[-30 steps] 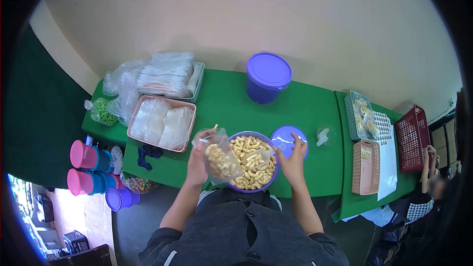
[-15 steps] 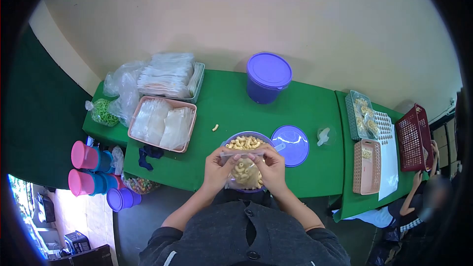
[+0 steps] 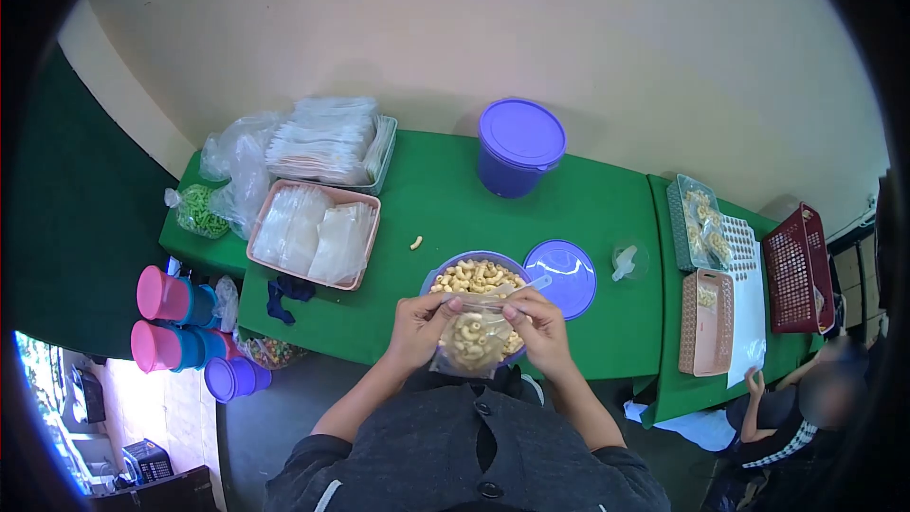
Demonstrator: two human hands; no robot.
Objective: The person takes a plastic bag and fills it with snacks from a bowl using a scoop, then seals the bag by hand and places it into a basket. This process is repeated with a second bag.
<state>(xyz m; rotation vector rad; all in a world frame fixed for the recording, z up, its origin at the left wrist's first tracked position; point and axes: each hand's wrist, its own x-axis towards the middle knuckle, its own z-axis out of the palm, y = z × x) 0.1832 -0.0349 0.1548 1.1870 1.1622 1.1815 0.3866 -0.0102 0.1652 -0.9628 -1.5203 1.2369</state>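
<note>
A clear plastic bag (image 3: 471, 341) with pale curved snack pieces inside hangs between my hands, over the near part of an open purple tub (image 3: 432, 282) of the same snacks. My left hand (image 3: 417, 330) pinches the bag's top edge at its left. At the right end of that edge, my right hand (image 3: 540, 327) is closed on the bag too. A spoon handle (image 3: 539, 283) sticks out of the tub towards a round purple lid (image 3: 569, 275). One loose snack piece (image 3: 416, 243) lies on the green cloth.
Baskets of empty bags (image 3: 361, 275) stand at the left, near a bag of green snacks (image 3: 198, 211). Behind is a lidded purple bucket (image 3: 517, 166). On the right table are snack baskets (image 3: 684, 346), a maroon basket (image 3: 794, 275) and a person's hand (image 3: 755, 384).
The bag's top edge is now tilted, and my right hand has shifted slightly right. The other person's hand has moved from the maroon basket towards the near edge of the white sheet.
</note>
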